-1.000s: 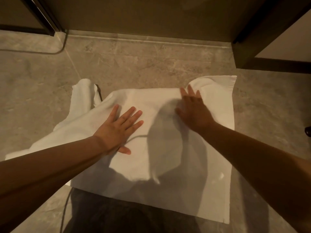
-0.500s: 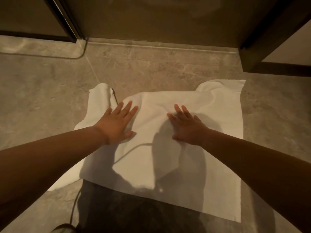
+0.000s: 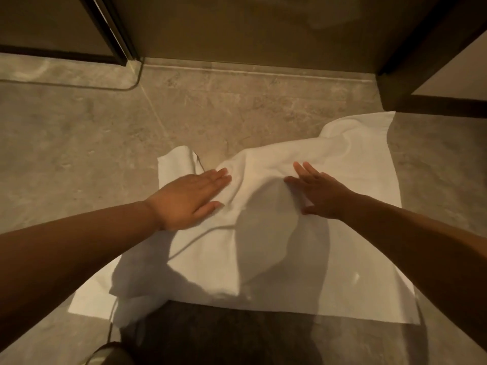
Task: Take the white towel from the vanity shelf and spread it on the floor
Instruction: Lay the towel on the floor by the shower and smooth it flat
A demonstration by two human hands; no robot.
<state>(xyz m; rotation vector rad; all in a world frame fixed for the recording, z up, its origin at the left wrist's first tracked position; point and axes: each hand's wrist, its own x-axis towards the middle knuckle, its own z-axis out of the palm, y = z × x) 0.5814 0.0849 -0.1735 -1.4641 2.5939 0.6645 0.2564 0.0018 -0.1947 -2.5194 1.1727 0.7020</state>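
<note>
The white towel lies on the grey stone floor, partly flat and still rumpled. A fold bunches up near its far edge, and its far left corner is doubled over. My left hand rests palm down on the towel's left part, fingers straight and close together, pressing into a crease. My right hand lies flat on the towel's middle right, fingers slightly spread. Neither hand grips the cloth.
A dark wall panel stands just beyond the towel. A dark door frame is at the far left and a dark cabinet base at the far right. My dark-clothed knees are at the bottom.
Both hands slid across the towel, the left one up and rightward, the right one inward and back. The cloth bunched into a ridge ahead of the hands. The camera tilted.
</note>
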